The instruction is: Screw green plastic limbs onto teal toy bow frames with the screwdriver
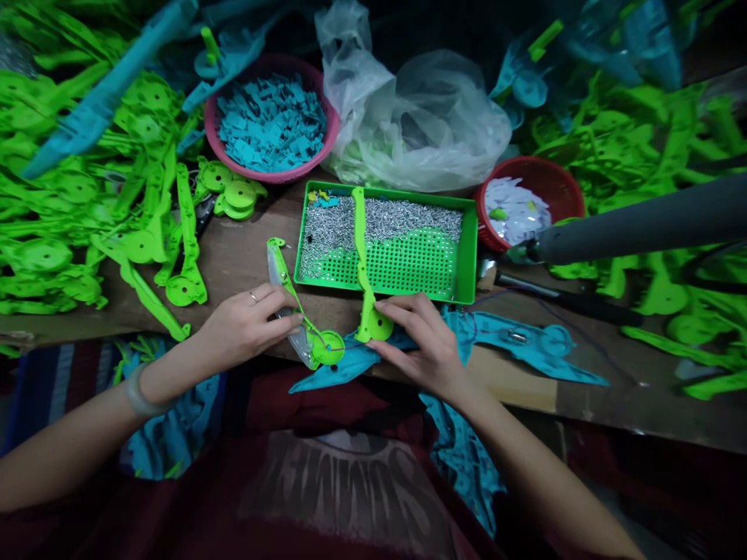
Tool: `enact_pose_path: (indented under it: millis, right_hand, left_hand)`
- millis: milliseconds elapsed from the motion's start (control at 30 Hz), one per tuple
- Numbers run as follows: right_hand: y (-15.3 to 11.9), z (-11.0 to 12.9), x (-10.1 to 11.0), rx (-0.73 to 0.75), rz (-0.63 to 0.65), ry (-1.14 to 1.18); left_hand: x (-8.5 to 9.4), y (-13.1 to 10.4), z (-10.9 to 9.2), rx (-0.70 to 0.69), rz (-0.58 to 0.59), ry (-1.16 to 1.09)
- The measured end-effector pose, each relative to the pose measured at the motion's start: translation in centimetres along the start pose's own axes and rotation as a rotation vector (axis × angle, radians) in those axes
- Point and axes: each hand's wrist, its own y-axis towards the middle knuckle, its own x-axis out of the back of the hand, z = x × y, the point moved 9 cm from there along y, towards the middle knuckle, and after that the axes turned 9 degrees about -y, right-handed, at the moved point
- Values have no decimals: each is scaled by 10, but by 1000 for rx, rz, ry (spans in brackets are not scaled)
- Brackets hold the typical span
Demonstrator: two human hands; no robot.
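My left hand (254, 323) is closed on a bright green plastic part with a clear strip (299, 307), its round end toward me on the table edge. In my right hand (423, 334), thumb and fingers pinch the round end of a second long green plastic part (362, 268), whose narrow end reaches over the screw tray. The green perforated tray (471, 257) holds many small silver screws (408, 211), with a few blue and yellow bits in one corner. Under my hands lie blue plastic shells (344, 365), partly hidden by the right hand and the green parts.
Heaps of green parts flank me at left (75, 210) and right (659, 303). Behind the tray are a pink basket (213, 144) of blue pieces, a plastic bag (420, 117) and a red basket (569, 190) of white pieces. A grey bar (642, 222) juts in from the right.
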Motion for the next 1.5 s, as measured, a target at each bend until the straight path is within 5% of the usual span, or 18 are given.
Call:
enact_pose_path:
  millis: [467,967,1500]
  right_hand:
    - [-4,-2,0,15,-24,4]
    - [-3,-2,1,30,-28,13]
    - [-4,-4,2,34,-70,31]
  left_hand:
    - [2,1,0,46,-28,-7]
    - [2,20,-2,60,168,131]
    - [7,14,-3,50,16,-13]
